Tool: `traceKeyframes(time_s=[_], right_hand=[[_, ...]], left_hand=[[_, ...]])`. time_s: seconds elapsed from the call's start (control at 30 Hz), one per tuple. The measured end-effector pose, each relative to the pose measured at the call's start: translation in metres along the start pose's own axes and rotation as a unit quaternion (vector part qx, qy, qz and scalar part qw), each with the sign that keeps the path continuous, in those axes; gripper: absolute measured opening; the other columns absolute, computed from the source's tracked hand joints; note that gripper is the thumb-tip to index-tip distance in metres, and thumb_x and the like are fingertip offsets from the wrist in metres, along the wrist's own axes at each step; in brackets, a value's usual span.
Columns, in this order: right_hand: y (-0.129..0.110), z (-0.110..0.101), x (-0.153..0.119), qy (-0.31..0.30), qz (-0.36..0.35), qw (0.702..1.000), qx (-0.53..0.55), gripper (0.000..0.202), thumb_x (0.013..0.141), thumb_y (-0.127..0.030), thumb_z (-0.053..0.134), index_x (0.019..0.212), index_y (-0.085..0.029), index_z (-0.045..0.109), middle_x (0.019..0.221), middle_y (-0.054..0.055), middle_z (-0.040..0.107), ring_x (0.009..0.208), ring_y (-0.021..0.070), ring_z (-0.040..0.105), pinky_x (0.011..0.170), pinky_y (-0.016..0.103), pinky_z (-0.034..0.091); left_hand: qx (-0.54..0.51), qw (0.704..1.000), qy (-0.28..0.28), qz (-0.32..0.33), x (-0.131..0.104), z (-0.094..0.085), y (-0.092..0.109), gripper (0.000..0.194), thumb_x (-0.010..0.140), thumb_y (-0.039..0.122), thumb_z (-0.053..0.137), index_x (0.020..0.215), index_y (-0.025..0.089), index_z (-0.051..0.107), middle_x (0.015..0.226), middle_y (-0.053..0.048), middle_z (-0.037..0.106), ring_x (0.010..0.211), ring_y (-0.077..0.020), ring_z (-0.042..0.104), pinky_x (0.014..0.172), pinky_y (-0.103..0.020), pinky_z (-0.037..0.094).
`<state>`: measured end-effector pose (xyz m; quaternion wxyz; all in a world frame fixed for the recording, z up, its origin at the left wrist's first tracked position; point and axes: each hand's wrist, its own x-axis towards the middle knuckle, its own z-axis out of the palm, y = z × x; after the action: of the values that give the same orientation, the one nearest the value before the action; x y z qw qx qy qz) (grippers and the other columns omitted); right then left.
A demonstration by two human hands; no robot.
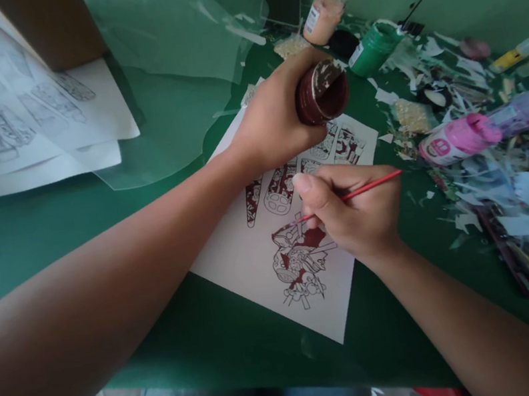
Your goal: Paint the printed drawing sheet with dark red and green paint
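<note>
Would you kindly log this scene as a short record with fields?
Surface: green table
Left hand: holds an open jar of dark red paint, tilted, above the sheet
Right hand: grips a thin red brush, tip on the drawing
Sheet: white, line drawings partly filled dark red
Upper left: stack of printed sheets, clear film
Right side: green bottle, pink bottle, paper scraps
</note>
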<state>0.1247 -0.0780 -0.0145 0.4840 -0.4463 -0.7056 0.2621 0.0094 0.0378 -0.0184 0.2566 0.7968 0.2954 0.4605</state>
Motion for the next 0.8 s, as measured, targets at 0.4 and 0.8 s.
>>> traceKeyframes(time_s=[0.4,0.8], right_hand=[[-0.0002,-0.0012,0.0,0.002,-0.005,1.0,-0.009,0.048,0.091,-0.029,0.062,0.046,-0.02,0.046,0.039,-0.006,0.048,0.036,0.0054,0.045,0.038,0.021,0.037],[-0.0011,-0.0016,0.0011,0.001,-0.015,0.999,-0.03,0.05,0.092,-0.032,0.06,0.046,-0.021,0.045,0.039,-0.006,0.045,0.037,0.0059,0.042,0.039,0.023,0.034]], left_hand=[[0.019,1.0,-0.004,0.016,-0.0001,0.0007,-0.0036,0.041,0.064,0.023,0.059,0.105,0.031,0.059,0.108,-0.004,0.066,0.098,-0.028,0.062,0.08,-0.048,0.049],[0.017,1.0,-0.005,0.015,0.0003,0.0002,-0.0034,0.042,0.064,0.023,0.058,0.105,0.03,0.06,0.107,-0.004,0.066,0.098,-0.0291,0.062,0.08,-0.05,0.048]])
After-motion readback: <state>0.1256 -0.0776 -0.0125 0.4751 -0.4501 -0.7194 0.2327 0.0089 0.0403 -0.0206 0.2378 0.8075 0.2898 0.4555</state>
